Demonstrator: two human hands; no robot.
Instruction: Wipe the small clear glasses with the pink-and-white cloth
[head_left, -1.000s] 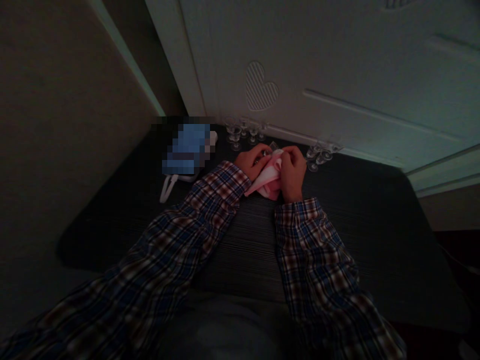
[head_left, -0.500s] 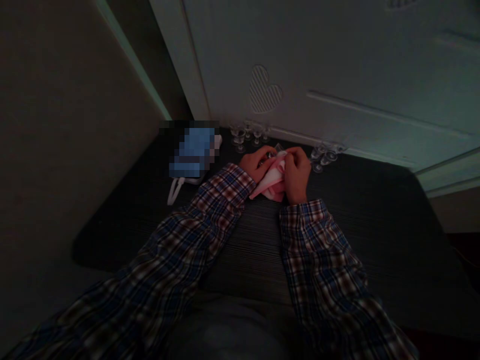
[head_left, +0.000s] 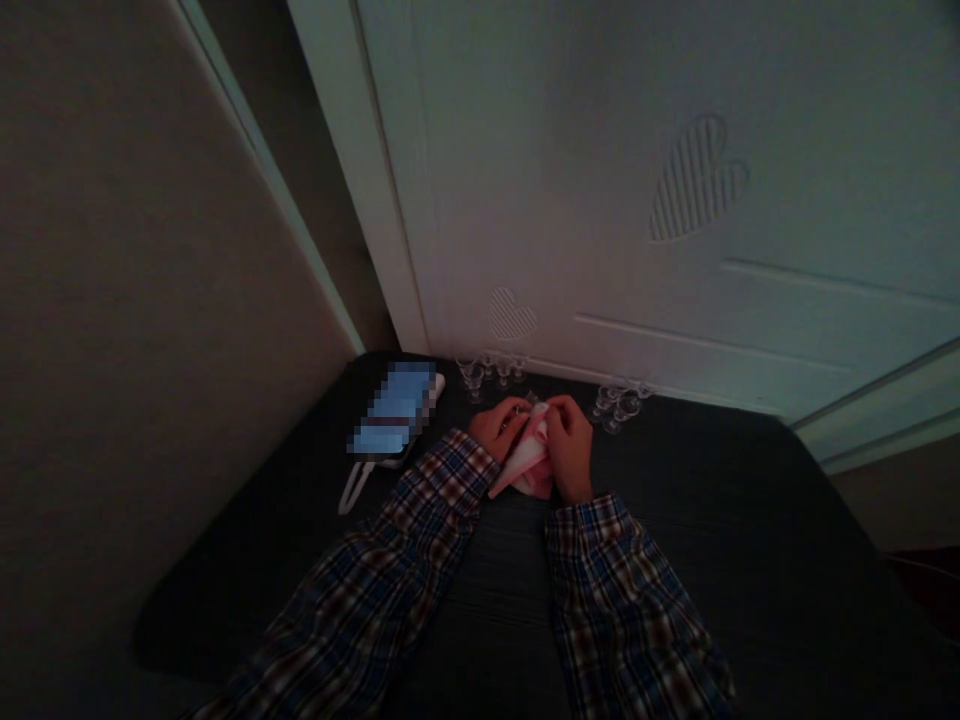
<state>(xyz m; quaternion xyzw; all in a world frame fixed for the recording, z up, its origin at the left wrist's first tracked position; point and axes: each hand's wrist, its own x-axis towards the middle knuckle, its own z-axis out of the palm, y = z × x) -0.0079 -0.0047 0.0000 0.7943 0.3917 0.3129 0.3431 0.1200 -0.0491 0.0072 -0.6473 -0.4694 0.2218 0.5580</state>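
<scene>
My left hand is closed around a small clear glass. Only bits of that glass show between my fingers and above the fabric. My right hand pinches a pink and white cloth against the glass. The cloth hangs down between both hands in a loose, pointed fold. Just beyond my left hand stand several small stemmed glasses. Another group of little stemmed glasses is behind my right hand, to the right.
A phone with a blurred, lit screen lies at the left, a white cable looping from its near end. The dark table backs onto a white panel with heart reliefs. A wall borders the left side.
The view has tilted upward, so the table and hands sit lower in the picture. Both hands keep their hold on the glass and cloth, with little visible change between them.
</scene>
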